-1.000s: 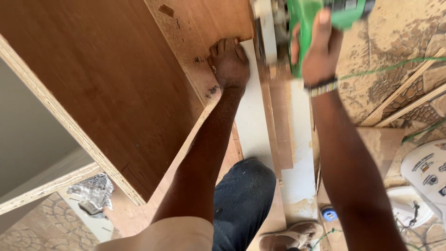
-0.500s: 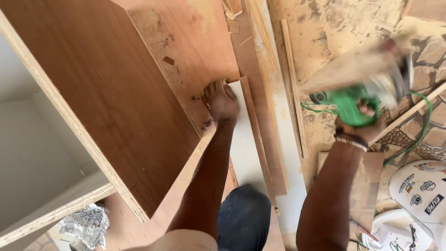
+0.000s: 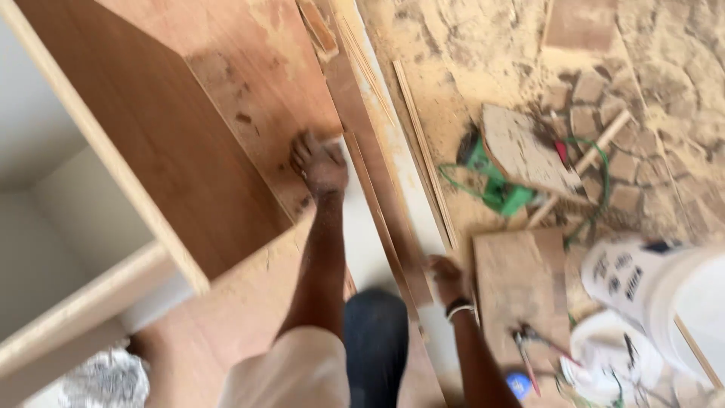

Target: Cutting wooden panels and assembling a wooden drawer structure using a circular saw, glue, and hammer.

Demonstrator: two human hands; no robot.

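The plywood sheet [image 3: 264, 113] lies flat in the middle of the scene, its right edge running from far to near beside a long thin wood strip [image 3: 377, 189]. The left hand [image 3: 321, 162] presses palm-down on that edge, fingers spread, gripping nothing. The right hand [image 3: 447, 278] rests nearer and further right, at the near end of the strip; it seems to touch or pinch the wood, but motion blur keeps me from telling whether it is closed on anything. To do this well, the left palm should keep the sheet pinned while the strip is freed along its length, not levered, so that it does not split.

To the right, the green power saw [image 3: 498, 185] lies on the sawdust-covered floor under a scrap board [image 3: 525, 155], its cord looping around. Near right stand white buckets [image 3: 642, 302] and a small board [image 3: 517, 291]. On the left a cabinet carcass [image 3: 113, 189] hides whatever lies beneath it. The person's knee [image 3: 374, 332] covers the sheet's near end.
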